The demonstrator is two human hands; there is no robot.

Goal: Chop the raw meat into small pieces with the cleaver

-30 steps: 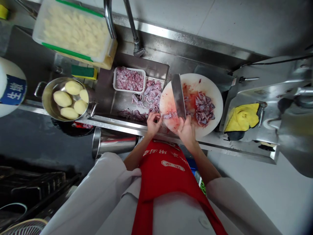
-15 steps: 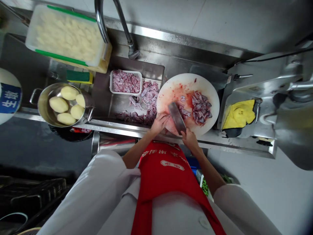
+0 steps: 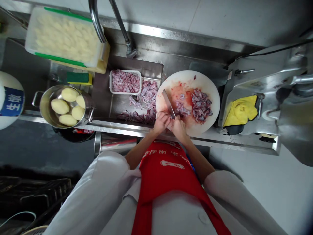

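My right hand grips the handle of a cleaver, whose blade is turned nearly edge-on and points away from me over the round white cutting board. Close beside it, touching or nearly so, my left hand has its fingers closed at the board's near edge; what they hold is hidden. Just right of the blade lies a small heap of cut pinkish meat. Farther right on the board is a darker pile of meat scraps. Reddish liquid stains the board's surface.
Left of the board, a sink holds loose raw meat and a white basket of meat pieces. A pot of peeled potatoes and a lidded tub stand farther left. A faucet overhangs; a yellow cloth lies right.
My right hand has moved left, against my left hand. The cleaver has swung from lying broadside to nearly edge-on, its tip now farther left and away from me. My left fingers have curled in.
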